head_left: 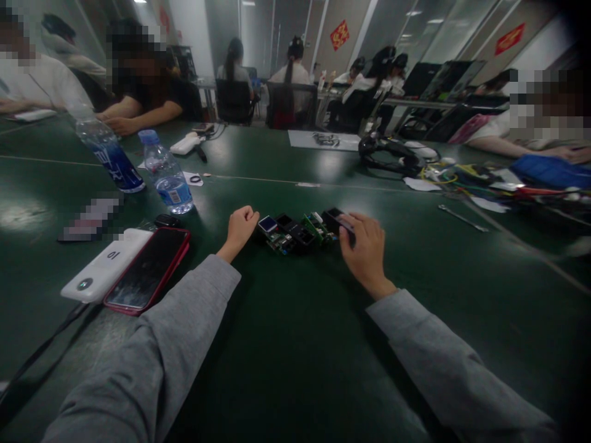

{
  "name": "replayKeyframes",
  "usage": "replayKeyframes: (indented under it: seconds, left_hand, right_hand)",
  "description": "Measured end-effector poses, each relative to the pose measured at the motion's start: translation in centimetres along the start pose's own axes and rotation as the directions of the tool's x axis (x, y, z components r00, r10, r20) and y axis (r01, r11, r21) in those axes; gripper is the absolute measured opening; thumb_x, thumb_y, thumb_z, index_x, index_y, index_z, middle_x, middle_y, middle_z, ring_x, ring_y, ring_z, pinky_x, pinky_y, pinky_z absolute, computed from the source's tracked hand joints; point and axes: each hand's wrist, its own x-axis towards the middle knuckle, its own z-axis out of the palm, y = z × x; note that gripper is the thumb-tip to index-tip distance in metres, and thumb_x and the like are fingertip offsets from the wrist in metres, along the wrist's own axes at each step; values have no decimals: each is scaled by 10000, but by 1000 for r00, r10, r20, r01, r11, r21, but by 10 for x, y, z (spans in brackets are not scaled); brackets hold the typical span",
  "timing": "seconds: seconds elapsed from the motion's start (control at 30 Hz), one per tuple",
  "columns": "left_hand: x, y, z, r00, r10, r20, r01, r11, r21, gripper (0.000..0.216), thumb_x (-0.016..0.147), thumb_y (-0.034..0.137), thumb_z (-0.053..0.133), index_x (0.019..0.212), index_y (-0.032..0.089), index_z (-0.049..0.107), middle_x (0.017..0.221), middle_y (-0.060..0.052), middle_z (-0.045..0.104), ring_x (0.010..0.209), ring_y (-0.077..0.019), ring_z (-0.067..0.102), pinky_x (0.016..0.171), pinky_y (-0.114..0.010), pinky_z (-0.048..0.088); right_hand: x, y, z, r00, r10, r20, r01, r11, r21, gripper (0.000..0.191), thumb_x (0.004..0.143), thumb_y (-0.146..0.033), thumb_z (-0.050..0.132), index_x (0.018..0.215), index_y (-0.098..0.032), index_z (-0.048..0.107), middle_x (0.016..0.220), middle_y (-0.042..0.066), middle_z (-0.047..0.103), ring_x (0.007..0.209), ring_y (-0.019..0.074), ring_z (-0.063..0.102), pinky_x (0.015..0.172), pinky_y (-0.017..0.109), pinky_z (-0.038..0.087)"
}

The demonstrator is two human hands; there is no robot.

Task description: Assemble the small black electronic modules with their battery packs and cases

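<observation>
A row of small green circuit boards [295,234] with black sockets lies on the dark green table [295,357] between my hands. My left hand [241,229] rests as a loose fist at the row's left end, beside a small blue-screened module [267,223]; nothing shows inside it. At the row's right end, my right hand [364,246] has its fingers curled over a small dark module [339,219] and pinches it. Grey sleeves cover both my forearms.
A red-cased phone [148,271] overlaps a white power bank [104,266] at the left. Two water bottles [167,175] stand behind them. A black headset [390,154], coloured cables [466,175] and a metal tool [462,218] lie at the right. Several people sit around.
</observation>
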Motion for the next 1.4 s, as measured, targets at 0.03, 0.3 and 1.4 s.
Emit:
replayKeyframes:
  seconds: [0.03,0.3,1.4]
  left_hand:
    - [0,0,0,1000,-2,1,2,1000,-6,409,835,153,601,557,205,305,542,56,362,537,-106,363,568,-272,291]
    - [-3,7,-2,999,-32,9,32,999,-31,397,832,135,598,562,204,316,543,56,371,537,-106,361,566,-266,294]
    - [0,1,1,1000,-6,-6,6,1000,7,406,827,144,598,559,208,299,542,59,354,541,-108,362,581,-276,289]
  right_hand:
    - [-1,5,2,1000,31,0,-31,999,-17,361,993,-370,460,1293,-195,558,1296,140,567,1191,328,505,963,532,436]
    - [-3,40,16,967,245,66,-254,942,219,411,955,-485,485,1189,-177,623,1129,144,635,1020,293,593,891,479,494]
    - [-75,79,-74,935,290,206,-318,940,122,701,829,-754,518,1329,-265,569,1132,179,625,1062,412,607,884,630,483]
